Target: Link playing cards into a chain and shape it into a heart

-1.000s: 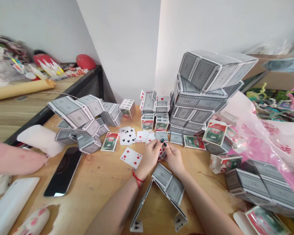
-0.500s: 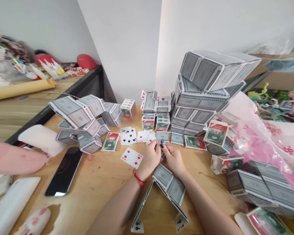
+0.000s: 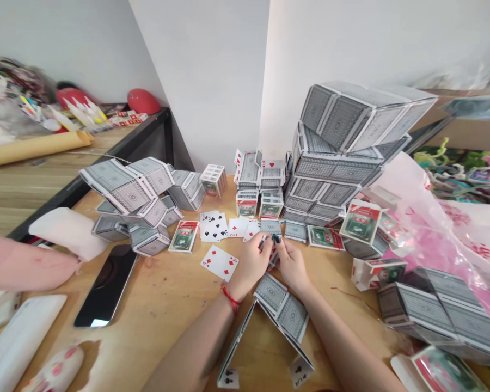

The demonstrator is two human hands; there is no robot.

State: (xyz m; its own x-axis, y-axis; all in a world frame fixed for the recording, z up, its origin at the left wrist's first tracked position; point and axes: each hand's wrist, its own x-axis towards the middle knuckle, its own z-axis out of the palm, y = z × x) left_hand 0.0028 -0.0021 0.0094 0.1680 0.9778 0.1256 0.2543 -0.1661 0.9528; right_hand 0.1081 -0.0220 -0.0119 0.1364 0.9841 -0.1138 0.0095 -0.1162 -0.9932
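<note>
My left hand (image 3: 251, 263) and my right hand (image 3: 291, 263) meet at the middle of the wooden table (image 3: 167, 305), both pinching one small playing card (image 3: 273, 251) between their fingertips. A red string circles my left wrist. Just below my wrists stands a tent-shaped strip of joined grey-backed cards (image 3: 280, 309). A four of diamonds (image 3: 219, 262) lies face up to the left of my left hand. Loose face-up cards (image 3: 213, 226) lie beyond my fingers.
Tall stacks of folded card blocks (image 3: 343, 147) rise at the back right, more blocks (image 3: 133, 196) at the left. Card boxes (image 3: 183, 236) lie about. A dark phone (image 3: 106, 283) rests at the left. Pink plastic wrap (image 3: 428, 228) covers the right side. A pink sleeve (image 3: 20, 267) enters from the left.
My fingers have shifted slightly on the card between them; both hands stay in the same spot. Nothing else has moved.
</note>
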